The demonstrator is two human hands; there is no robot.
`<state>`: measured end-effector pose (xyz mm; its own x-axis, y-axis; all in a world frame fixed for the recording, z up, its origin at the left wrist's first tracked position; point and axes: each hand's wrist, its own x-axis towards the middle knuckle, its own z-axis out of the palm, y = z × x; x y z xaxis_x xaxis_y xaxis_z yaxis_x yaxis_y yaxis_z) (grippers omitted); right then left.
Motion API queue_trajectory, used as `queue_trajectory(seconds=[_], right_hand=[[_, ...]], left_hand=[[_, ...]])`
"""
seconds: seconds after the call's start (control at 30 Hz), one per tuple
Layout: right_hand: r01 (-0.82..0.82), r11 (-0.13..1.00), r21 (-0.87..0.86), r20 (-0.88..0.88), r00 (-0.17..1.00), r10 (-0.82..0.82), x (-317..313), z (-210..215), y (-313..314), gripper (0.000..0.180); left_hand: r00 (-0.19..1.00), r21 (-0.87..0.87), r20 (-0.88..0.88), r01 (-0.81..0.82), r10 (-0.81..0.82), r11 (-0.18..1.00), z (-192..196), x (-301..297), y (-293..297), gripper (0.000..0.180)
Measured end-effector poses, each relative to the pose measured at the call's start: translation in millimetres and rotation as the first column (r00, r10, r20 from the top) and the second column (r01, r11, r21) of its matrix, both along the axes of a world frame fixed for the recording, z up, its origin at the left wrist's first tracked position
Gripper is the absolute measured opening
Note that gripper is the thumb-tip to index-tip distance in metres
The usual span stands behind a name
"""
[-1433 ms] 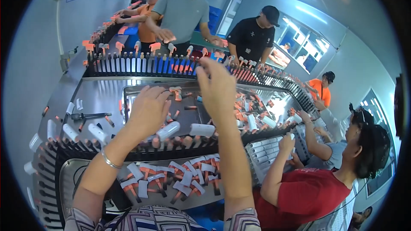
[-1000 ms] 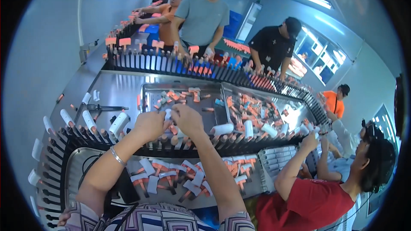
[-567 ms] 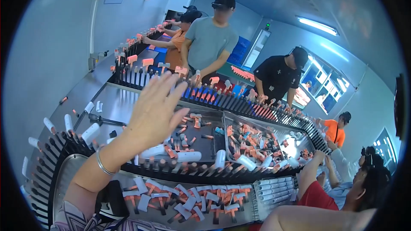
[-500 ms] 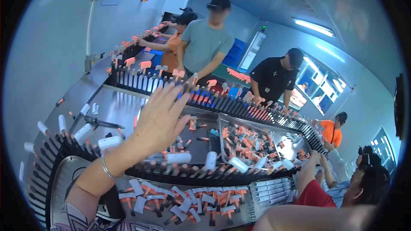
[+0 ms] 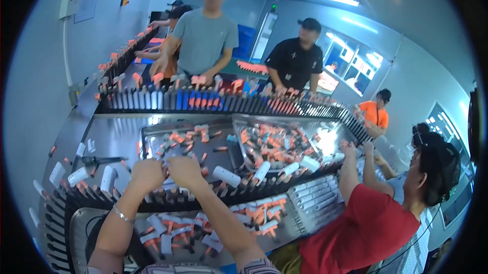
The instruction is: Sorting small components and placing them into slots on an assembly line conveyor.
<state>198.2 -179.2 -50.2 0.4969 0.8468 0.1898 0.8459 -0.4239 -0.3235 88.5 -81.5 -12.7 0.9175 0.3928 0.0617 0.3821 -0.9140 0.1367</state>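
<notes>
"Where do the worker's hands meet?"

"The left hand [image 5: 148, 174] and right hand [image 5: 184, 171] curl side by side over the near peg row [image 5: 216, 191]; what they pinch, if anything, cannot be told. One white rounded piece [image 5: 226, 176] lies just right of them."

"Changed?"

"Half a second earlier, the left was raised and spread, alone."

No txt legible; lit green sign [image 5: 274, 7] abv door [image 5: 263, 36] & wall sheet [image 5: 85, 8] too sm. to read.
</notes>
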Motion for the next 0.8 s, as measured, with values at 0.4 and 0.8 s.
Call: queue_trajectory(seconds=[0.4, 0.8], right_hand=[[-0.136, 0.903, 0.408, 0.080, 0.990, 0.113, -87.8, 120.1, -46.4, 0.035], [0.250, 0.954, -0.163, 0.193, 0.957, -0.218, 0.7, 14.7, -20.9, 0.030]], left_hand=[[0.812, 0.248, 0.552, 0.056, -0.189, 0.967, 26.3, -52.4, 24.3, 0.037], [0.982, -0.131, -0.083, 0.156, -0.168, 0.979, 1.8, 19.7, -5.3, 0.032]])
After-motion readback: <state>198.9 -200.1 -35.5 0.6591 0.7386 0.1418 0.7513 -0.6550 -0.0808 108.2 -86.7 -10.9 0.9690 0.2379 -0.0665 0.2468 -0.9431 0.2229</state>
